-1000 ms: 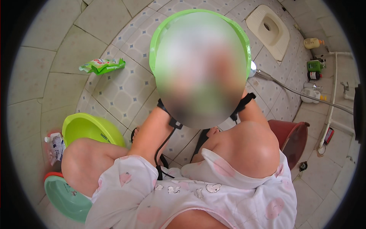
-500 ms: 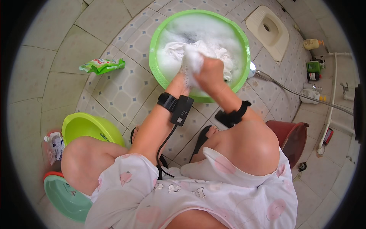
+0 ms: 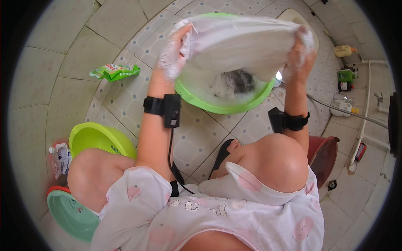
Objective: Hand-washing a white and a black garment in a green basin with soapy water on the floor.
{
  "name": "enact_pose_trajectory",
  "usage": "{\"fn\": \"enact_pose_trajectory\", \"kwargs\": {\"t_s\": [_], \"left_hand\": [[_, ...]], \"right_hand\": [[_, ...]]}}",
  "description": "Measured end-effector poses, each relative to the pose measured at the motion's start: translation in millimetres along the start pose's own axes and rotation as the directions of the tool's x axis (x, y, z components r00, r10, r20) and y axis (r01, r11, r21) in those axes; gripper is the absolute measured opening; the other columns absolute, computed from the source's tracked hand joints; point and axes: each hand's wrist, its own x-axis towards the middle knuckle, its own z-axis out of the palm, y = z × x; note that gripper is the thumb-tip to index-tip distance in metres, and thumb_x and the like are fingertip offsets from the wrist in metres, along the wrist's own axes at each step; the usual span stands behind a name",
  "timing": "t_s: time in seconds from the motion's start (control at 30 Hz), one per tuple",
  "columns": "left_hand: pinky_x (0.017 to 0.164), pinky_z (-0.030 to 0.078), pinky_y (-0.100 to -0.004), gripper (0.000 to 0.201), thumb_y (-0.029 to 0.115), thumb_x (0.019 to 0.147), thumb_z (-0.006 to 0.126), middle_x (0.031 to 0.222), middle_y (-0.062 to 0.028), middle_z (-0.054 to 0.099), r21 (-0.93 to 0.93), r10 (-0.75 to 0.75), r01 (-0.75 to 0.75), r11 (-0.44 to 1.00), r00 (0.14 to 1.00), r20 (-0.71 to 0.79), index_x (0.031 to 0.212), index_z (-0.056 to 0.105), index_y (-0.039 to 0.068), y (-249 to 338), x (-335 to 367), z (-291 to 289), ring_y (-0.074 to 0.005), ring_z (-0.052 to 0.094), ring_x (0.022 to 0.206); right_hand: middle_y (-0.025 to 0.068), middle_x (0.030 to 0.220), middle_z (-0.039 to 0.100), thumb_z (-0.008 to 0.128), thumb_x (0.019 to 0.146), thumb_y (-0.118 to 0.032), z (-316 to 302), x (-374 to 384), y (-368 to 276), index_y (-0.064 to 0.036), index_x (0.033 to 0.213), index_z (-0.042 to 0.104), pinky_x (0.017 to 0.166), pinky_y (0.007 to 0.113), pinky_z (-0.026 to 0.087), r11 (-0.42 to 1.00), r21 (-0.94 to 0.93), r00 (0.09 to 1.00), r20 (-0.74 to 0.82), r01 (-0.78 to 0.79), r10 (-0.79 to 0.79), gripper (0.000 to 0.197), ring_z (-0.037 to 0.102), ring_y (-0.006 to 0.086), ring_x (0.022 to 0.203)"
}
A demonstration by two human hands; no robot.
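Observation:
A wet white cloth garment point(image 3: 243, 39) is stretched wide between my hands, above the green basin point(image 3: 224, 108). My left hand point(image 3: 175, 52) is closed on its left end, with suds over the fingers and wrist. At the other end my right hand point(image 3: 300, 52) grips the fabric, also foamy and slightly blurred. The cloth hides the far part of the basin. Below it, a dark cloth point(image 3: 238, 80) lies half under foamy water near the basin's near side. What kind of garment the white one is, I cannot tell.
A green detergent bag point(image 3: 116, 72) lies left of the basin. A lime basin point(image 3: 102, 140), a teal basin point(image 3: 73, 213) and a red-brown bucket point(image 3: 324, 159) stand around my legs. Right of the basin runs a shower hose point(image 3: 347, 109). Several bottles point(image 3: 344, 75) line the right wall.
My hands were together over the suds, wringing or rubbing. They have now risen and spread apart, pulling the white garment out of the water between them. The dark cloth shows more.

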Motion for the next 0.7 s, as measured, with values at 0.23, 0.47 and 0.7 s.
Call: {"fn": "enact_pose_trajectory", "kwargs": {"t_s": [0.23,0.47,0.7], "left_hand": [[0.095,0.047,-0.0325,0.034,0.022,0.098,0.052,0.120,-0.0037,0.061,0.034,0.092,-0.098,0.995,0.984,0.153,0.126,0.054,0.003,24.8,-17.8,27.2,-0.0128,0.058,0.110],[0.103,0.042,-0.0340,0.047,0.020,0.098,0.050,0.131,-0.0076,0.056,-0.122,0.013,0.033,0.992,0.933,0.359,0.140,0.043,0.001,11.6,-26.1,57.6,-0.0170,0.053,0.120],[0.103,0.040,-0.0352,0.052,0.014,0.089,0.056,0.127,-0.0084,0.058,0.207,-0.033,-0.053,0.977,0.920,0.390,0.139,0.043,0.005,1.4,-24.0,51.7,-0.0208,0.054,0.118]], "right_hand": [[0.0081,0.096,0.067,0.063,0.087,-0.019,-14.8,13.8,14.2,-0.0045,0.110,0.062,0.082,0.031,0.048,0.868,-0.406,0.955,0.199,0.285,-0.221,0.027,0.063,0.0182,0.091],[0.0141,0.105,0.066,0.064,0.082,-0.014,37.2,-78.3,38.8,-0.0045,0.111,0.063,0.086,0.039,0.050,0.752,-0.546,0.799,0.600,0.370,0.042,0.030,0.065,0.0288,0.095],[0.0139,0.094,0.068,0.058,0.088,-0.014,30.4,-56.4,29.1,-0.0010,0.110,0.064,0.076,0.036,0.050,0.988,-0.130,0.886,0.463,0.078,-0.009,0.026,0.065,0.0266,0.085]]}}
